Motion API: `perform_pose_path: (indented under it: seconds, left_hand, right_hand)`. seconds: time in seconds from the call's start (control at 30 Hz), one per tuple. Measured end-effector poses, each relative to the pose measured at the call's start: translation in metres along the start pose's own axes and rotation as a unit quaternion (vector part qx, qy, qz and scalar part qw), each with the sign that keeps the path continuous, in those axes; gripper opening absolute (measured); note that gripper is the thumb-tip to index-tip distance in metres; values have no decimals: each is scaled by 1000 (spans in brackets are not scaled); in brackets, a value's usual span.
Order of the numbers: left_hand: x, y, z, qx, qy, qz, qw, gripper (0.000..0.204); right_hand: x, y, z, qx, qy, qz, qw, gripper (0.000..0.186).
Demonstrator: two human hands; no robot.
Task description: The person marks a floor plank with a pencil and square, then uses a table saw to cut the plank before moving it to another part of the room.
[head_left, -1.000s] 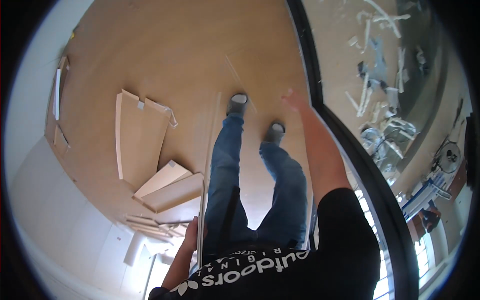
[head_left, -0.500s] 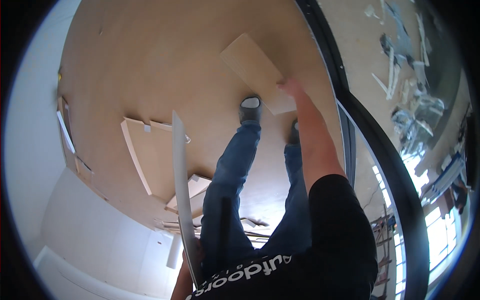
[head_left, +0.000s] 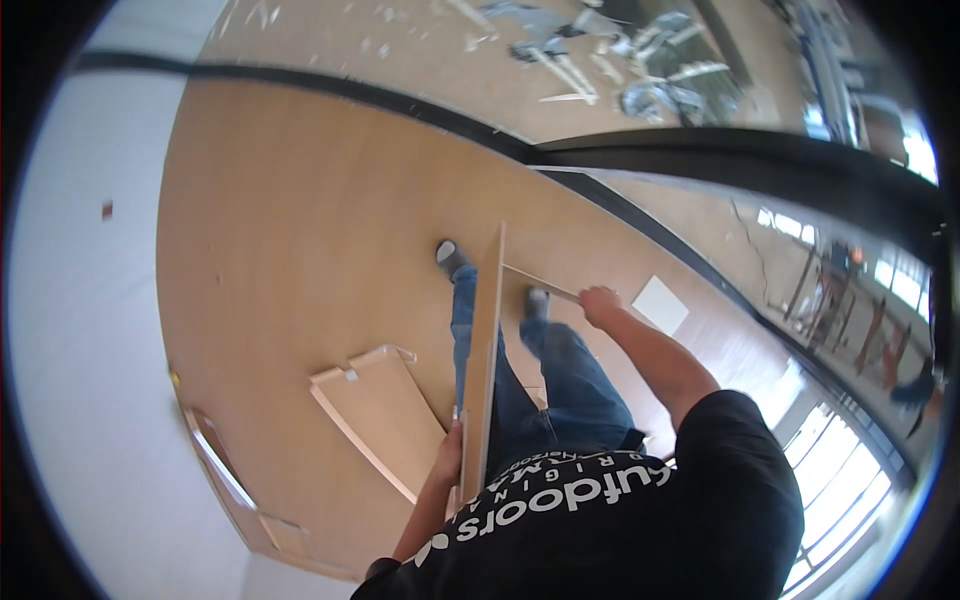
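Note:
I hold a long light wooden panel [head_left: 487, 340], seen nearly edge-on, upright in front of my legs in blue jeans. My left hand [head_left: 450, 452] grips its near lower edge by my waist. My right hand [head_left: 598, 302], with the arm stretched out, is closed on the panel's thin far edge. My two grey shoes stand on the light wooden floor [head_left: 300, 220], one on each side of the panel.
A flat opened cardboard piece [head_left: 385, 415] lies on the floor to my left, with more board pieces [head_left: 235, 490] near the white wall [head_left: 70, 330]. A white sheet [head_left: 661, 304] lies by the black window frame [head_left: 700, 150]. Scattered debris shows behind the glass.
My view has swung round, so the window frame now runs across the top. The panel has shifted from my left side to between my feet, and both hands keep hold of it.

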State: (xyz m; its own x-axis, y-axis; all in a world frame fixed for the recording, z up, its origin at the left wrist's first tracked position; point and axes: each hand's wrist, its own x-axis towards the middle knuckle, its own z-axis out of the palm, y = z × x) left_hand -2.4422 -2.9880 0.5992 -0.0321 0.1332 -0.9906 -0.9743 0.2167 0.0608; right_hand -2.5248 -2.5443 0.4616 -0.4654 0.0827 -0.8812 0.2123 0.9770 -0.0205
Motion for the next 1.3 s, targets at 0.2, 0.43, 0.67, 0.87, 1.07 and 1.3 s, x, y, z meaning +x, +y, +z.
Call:
perform_pose_path:
  seconds: [0.2,0.43,0.67,0.87,1.07,1.3]
  left_hand:
    - [-19,-26,44,199,-59,38,978,70]
    - [-26,-98,128,212,-92,23,973,55]
    - [-87,-105,300,258,-34,24,965,44]
    - [-68,-109,412,312,-14,20,950,50]
    - [3,-115,506,323,16,15,946,52]
    - [59,-133,537,223,51,-136,964,53]
  right_hand:
    - [-169,144,142,82,27,159,984,18]
    - [-360,199,351,298,7,260,918,23]
    - [-473,255,516,487,79,333,803,24]
    - [-467,357,555,475,82,349,804,21]
    - [-379,507,543,384,78,277,877,19]
    - [-158,683,564,313,184,113,925,18]
